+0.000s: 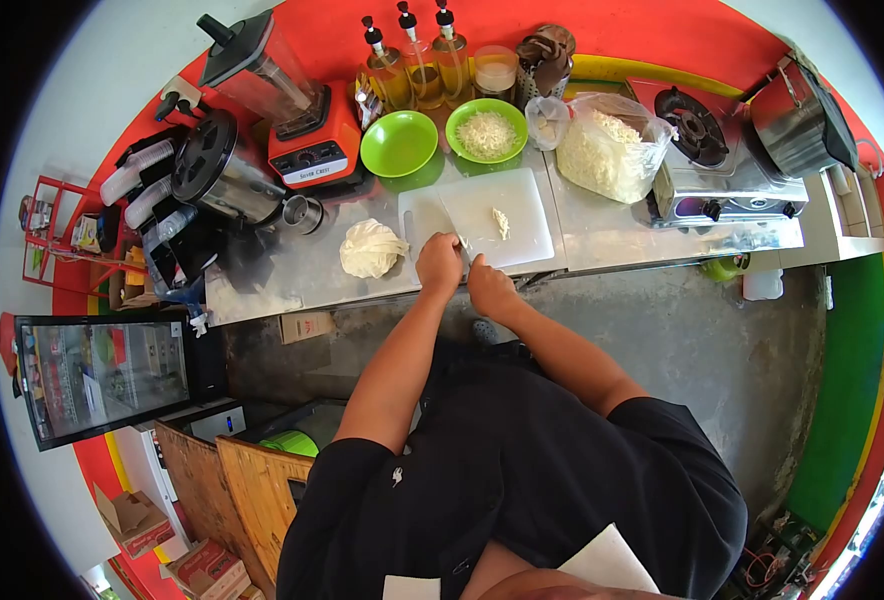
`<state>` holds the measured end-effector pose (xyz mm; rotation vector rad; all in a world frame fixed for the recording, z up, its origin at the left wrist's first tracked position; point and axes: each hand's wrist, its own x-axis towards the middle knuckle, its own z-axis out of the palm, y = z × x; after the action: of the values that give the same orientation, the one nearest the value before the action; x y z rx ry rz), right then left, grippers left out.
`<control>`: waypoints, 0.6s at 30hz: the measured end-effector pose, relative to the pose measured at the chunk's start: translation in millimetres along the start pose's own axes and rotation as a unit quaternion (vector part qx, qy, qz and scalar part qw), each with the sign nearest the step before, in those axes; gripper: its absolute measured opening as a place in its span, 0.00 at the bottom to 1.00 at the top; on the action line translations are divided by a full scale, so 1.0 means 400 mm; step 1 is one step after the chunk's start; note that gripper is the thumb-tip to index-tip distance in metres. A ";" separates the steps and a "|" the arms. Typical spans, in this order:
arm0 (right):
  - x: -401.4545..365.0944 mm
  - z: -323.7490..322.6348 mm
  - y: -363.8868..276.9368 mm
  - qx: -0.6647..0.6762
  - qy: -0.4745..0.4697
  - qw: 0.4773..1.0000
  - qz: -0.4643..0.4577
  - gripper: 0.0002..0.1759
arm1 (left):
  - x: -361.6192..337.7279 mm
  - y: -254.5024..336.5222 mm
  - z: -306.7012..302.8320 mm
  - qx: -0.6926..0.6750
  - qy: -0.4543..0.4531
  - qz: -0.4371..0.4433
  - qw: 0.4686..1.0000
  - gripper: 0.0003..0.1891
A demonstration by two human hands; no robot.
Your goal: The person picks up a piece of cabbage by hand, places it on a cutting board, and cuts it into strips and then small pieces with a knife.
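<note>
done: shreds [487, 133] in far bowl [453, 121]. remaining: cabbage chunk [370, 248] on surface [602, 235]. left hand [440, 265], right hand [490, 287] curled at board [522, 215]; cannot tell grip contents.

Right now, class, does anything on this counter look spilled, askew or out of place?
Nothing stands out. The cutting board lies flat on the counter, a shredded heap on it, left hand and right hand at its near edge. The empty bowl and the filled bowl stand upright; no spill shows.
</note>
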<state>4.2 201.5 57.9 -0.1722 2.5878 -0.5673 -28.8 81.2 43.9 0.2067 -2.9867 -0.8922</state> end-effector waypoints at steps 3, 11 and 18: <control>0.025 -0.008 -0.002 0.014 0.010 1.000 -0.012 0.17 | 0.002 0.003 -0.004 -0.003 -0.013 -0.016 1.000 0.04; -0.018 -0.001 -0.005 -0.020 -0.009 1.000 0.000 0.17 | 0.013 0.000 -0.006 -0.007 -0.030 -0.051 0.998 0.05; 0.018 -0.031 -0.013 -0.002 -0.019 1.000 -0.023 0.16 | 0.015 0.001 -0.017 -0.014 -0.038 -0.071 0.997 0.05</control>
<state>-8.2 199.9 66.9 -0.2433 2.5545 -0.5694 -34.6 77.1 49.8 0.3972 -3.0577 -0.9763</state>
